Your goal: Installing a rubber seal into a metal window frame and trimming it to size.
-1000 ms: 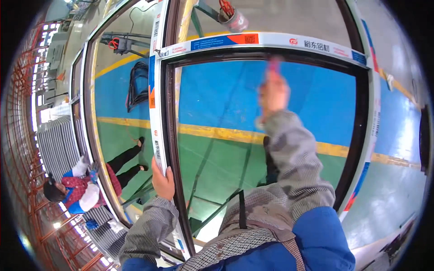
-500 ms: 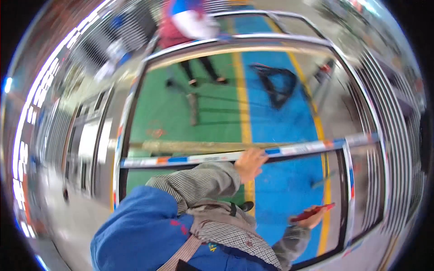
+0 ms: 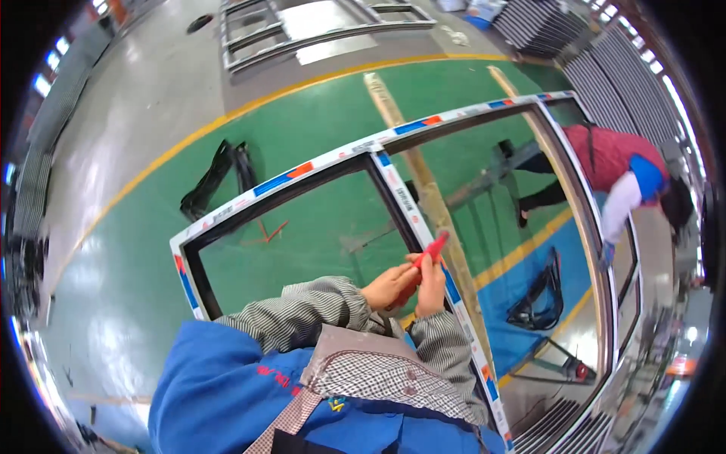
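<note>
A slim red hand tool (image 3: 433, 250) with a pointed end is held in front of my chest; its exact kind cannot be made out. My right hand (image 3: 430, 289) is closed around it. My left hand (image 3: 387, 287) meets the right one, its fingers closed at the tool's lower part, where a darker red piece shows below. Under both hands lies a large window frame (image 3: 342, 157), dark inside and wrapped in white film with blue and orange patches. Its crossbar (image 3: 404, 198) runs just beyond my fingertips.
Wooden beams (image 3: 431, 197) lie beneath the frame. A co-worker in a dark red top (image 3: 616, 155) bends over its right side. Black strip bundles (image 3: 214, 181) rest on the green floor (image 3: 302, 113). Another frame (image 3: 333, 36) lies at the back; stacked profiles (image 3: 628, 83) stand far right.
My view has turned left. My left hand has left the frame's bar and come together with my right hand, which has brought the red tool in front of my chest.
</note>
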A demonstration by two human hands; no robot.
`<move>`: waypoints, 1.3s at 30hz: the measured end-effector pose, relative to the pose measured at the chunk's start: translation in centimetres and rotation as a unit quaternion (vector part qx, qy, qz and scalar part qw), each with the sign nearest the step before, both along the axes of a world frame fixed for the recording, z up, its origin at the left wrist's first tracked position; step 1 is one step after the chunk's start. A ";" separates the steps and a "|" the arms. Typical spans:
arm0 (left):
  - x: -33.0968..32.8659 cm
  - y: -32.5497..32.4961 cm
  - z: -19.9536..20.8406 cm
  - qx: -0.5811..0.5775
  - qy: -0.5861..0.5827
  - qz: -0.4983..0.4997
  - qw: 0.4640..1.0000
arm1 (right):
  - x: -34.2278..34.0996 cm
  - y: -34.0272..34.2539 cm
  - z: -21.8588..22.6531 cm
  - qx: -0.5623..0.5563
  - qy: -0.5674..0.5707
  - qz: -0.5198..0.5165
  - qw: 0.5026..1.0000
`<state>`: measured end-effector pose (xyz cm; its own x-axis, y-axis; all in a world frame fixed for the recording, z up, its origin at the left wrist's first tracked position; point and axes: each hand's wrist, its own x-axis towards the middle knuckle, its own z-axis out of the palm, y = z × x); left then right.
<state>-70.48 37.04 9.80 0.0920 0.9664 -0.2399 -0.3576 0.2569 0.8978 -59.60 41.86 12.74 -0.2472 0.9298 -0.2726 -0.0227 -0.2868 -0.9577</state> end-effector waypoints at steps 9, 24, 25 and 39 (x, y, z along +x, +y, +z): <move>-14.1 0.4 0.3 0.054 0.679 0.211 0.702 | -9.0 5.1 -2.8 -0.117 -0.020 0.144 0.982; -1.5 -3.8 -8.4 -0.134 0.431 0.220 0.865 | 5.1 30.9 -10.7 -0.190 -0.214 0.275 0.918; -0.9 -5.0 -8.9 -0.129 0.447 0.197 0.863 | 3.9 32.6 -12.5 -0.143 -0.260 0.357 0.886; -5.4 -5.1 -9.3 -0.068 0.485 0.243 0.837 | -4.4 39.3 -23.2 -0.023 -0.467 0.592 0.657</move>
<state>-75.87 31.90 0.48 -0.6064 0.7907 -0.0841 0.4317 0.4163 0.8002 -63.96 81.19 -10.42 -0.4938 0.2227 -0.8406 0.8336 0.3963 -0.3848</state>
